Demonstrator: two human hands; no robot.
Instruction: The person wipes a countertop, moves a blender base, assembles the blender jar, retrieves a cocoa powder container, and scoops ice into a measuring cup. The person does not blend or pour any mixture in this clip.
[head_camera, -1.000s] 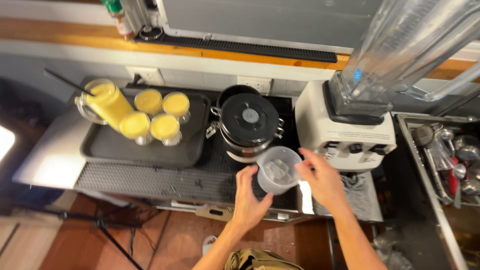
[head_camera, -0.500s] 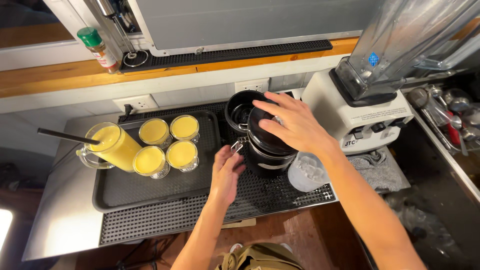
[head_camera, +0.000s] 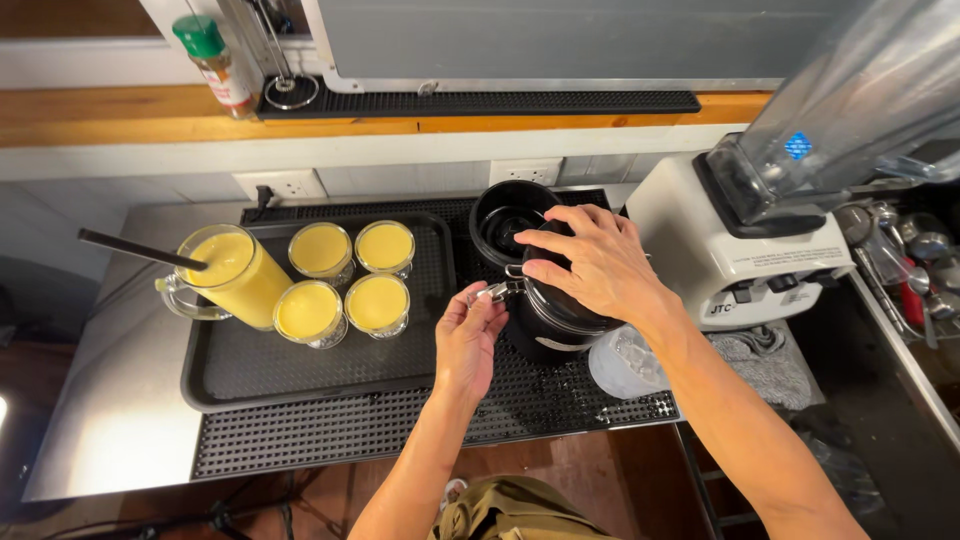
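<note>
Two hands work the black canister (head_camera: 548, 325): right hand (head_camera: 590, 262) pressing its lid, left hand (head_camera: 468, 335) pinching its clasp (head_camera: 492, 292).

both forearms bare, no sleeves, no rings or watch; olive-khaki garment (head_camera: 510, 515) at waist.

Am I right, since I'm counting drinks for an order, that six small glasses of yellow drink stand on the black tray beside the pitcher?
Not quite. The head view shows four small glasses of yellow drink, not six, standing on the black tray beside the pitcher.
</note>
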